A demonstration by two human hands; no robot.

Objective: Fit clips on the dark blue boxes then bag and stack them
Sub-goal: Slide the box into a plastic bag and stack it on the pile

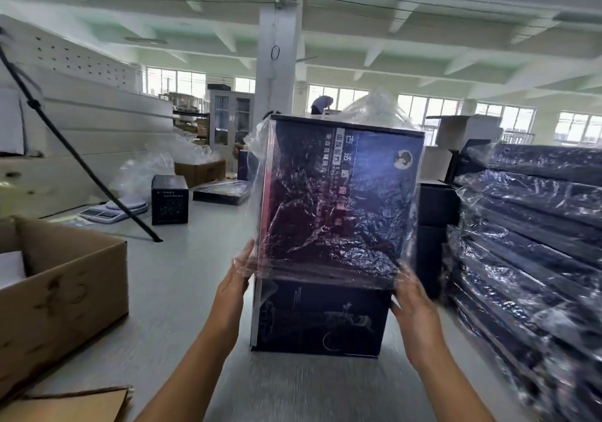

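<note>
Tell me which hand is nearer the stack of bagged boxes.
Right. The right hand holds the plastic bag's edge beside the stack of bagged boxes; the left hand is across the dark blue box.

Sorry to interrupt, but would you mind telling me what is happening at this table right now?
A person is bagging a dark blue box stood upright on the table. The left hand and right hand hold the lower edge of a clear plastic bag that covers the box's upper part; the bottom part is uncovered. A stack of bagged boxes sits to the right.
</note>
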